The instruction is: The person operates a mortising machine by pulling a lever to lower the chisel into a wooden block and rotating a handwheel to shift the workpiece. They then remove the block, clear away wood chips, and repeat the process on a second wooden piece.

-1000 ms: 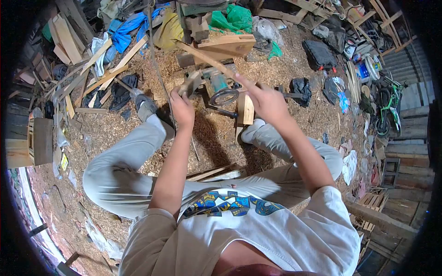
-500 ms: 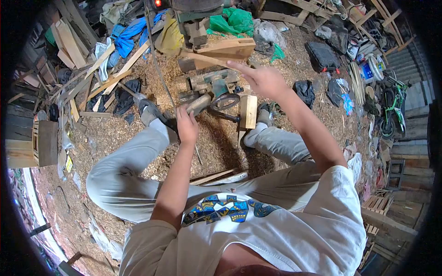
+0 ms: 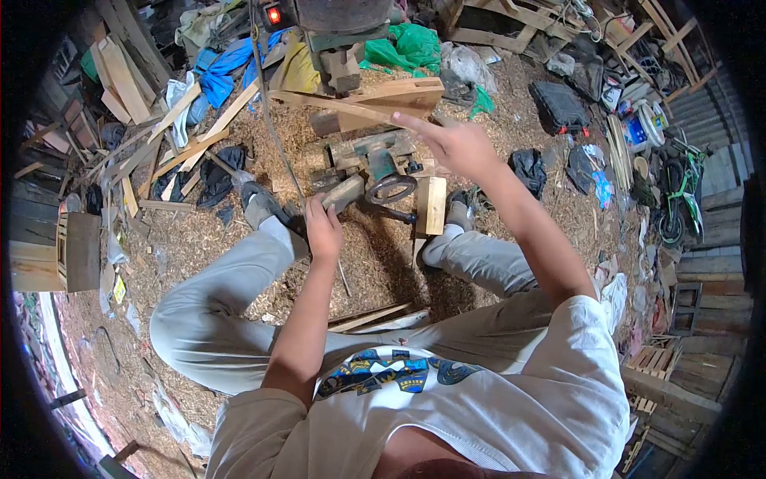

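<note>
Judging by its look, the long wooden strip point(image 3: 335, 104) is light, stiff and dry, thin enough to flex or snap if levered hard, with rough sawn edges that give plenty of grip rather than slipping. It lies almost level across the machine's wooden table point(image 3: 399, 96), running from the right hand's fingertips away to the left, under the dark machine head point(image 3: 339, 24). Its near end, by those fingertips, looks the sensible place to take it, pinched across the narrow faces.

The right hand point(image 3: 459, 148) is held out with its fingers point(image 3: 419, 126) fairly straight and close together, not curled; the tips meet or nearly meet the strip's end, and whether they pinch it or only press on it cannot be told from this angle.

The left hand point(image 3: 323, 227) is closed in a loose fist on a short wooden block point(image 3: 343, 191), which sticks out beyond its knuckles toward the green vise point(image 3: 375, 156); that one looks denser and squarer, easy to hold in the palm.

Just beyond the left knuckles sits the vise's dark handwheel point(image 3: 389, 190), and beside that, toward the right hand's wrist, a pale upright block point(image 3: 431, 205). Around both hands the ground is deep in sawdust point(image 3: 367, 255), with offcut slats point(image 3: 183, 144) well off past the left hand and blue and green sheeting point(image 3: 231, 56) behind the machine.
</note>
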Demonstrator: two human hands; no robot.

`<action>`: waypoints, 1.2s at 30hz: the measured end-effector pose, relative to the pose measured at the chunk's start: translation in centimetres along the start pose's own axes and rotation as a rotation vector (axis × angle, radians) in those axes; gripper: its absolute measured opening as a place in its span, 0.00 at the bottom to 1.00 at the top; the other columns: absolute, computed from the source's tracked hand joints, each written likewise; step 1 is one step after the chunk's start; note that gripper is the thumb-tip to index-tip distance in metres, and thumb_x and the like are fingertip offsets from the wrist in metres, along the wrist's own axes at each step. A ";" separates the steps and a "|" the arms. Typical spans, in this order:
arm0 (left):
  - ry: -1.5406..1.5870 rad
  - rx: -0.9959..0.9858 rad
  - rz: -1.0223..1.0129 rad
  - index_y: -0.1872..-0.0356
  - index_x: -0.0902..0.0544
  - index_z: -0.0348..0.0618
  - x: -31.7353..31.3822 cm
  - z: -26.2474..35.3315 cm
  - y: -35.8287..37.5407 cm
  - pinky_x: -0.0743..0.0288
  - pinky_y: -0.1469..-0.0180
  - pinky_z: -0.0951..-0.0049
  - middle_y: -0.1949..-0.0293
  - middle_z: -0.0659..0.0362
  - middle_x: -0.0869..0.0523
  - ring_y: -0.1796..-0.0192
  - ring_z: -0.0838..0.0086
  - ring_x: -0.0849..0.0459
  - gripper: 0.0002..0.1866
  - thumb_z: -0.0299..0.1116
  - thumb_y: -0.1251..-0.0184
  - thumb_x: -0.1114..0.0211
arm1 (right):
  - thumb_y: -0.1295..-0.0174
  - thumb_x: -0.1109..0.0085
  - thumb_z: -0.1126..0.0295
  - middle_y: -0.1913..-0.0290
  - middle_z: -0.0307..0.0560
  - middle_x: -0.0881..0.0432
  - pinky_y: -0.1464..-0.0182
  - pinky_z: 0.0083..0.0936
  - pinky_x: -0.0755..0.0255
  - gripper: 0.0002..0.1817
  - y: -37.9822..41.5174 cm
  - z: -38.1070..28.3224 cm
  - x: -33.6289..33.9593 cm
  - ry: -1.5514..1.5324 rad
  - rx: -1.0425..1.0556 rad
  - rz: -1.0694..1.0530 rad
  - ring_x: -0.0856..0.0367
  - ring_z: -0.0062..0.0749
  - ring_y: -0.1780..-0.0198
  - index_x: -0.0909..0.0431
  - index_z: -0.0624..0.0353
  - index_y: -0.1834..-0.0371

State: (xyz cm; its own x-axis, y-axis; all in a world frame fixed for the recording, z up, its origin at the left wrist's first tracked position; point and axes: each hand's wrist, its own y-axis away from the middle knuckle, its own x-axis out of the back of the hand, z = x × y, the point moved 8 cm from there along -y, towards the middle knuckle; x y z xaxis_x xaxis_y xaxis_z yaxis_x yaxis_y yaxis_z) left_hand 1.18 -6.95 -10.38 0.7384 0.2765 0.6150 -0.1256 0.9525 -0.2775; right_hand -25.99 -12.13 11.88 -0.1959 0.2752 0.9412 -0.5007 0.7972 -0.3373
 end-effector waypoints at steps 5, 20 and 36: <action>0.003 -0.010 -0.009 0.36 0.24 0.32 0.0 -0.2 -0.2 0.29 0.30 0.48 0.40 0.39 0.19 0.34 0.38 0.23 0.17 0.26 0.19 0.39 | 0.23 0.39 0.61 0.74 0.50 0.21 0.71 0.44 0.22 0.35 -0.9 0.9 0.6 0.010 -0.043 -0.029 0.17 0.48 0.74 0.34 0.08 0.17; -0.003 0.006 0.005 0.36 0.24 0.32 0.1 0.0 -0.1 0.28 0.31 0.47 0.40 0.38 0.19 0.35 0.38 0.22 0.17 0.25 0.21 0.39 | 0.22 0.44 0.62 0.68 0.50 0.17 0.65 0.47 0.18 0.35 -2.0 2.5 -3.0 -0.027 -0.070 -0.215 0.12 0.50 0.66 0.36 0.10 0.16; 0.003 0.011 0.017 0.38 0.23 0.32 0.1 0.3 -0.5 0.29 0.30 0.48 0.41 0.39 0.19 0.35 0.39 0.22 0.16 0.24 0.22 0.39 | 0.22 0.44 0.63 0.68 0.50 0.17 0.66 0.47 0.18 0.35 -2.1 2.0 -3.3 -0.070 -0.016 -0.088 0.12 0.50 0.68 0.35 0.11 0.16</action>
State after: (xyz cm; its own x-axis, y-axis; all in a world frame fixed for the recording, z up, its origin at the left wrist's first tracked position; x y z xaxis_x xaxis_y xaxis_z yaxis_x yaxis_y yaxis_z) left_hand 1.10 -7.36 -9.92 0.7381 0.2921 0.6082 -0.1454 0.9491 -0.2794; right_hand -26.03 -15.79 9.44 -0.2109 0.1660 0.9633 -0.5047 0.8255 -0.2528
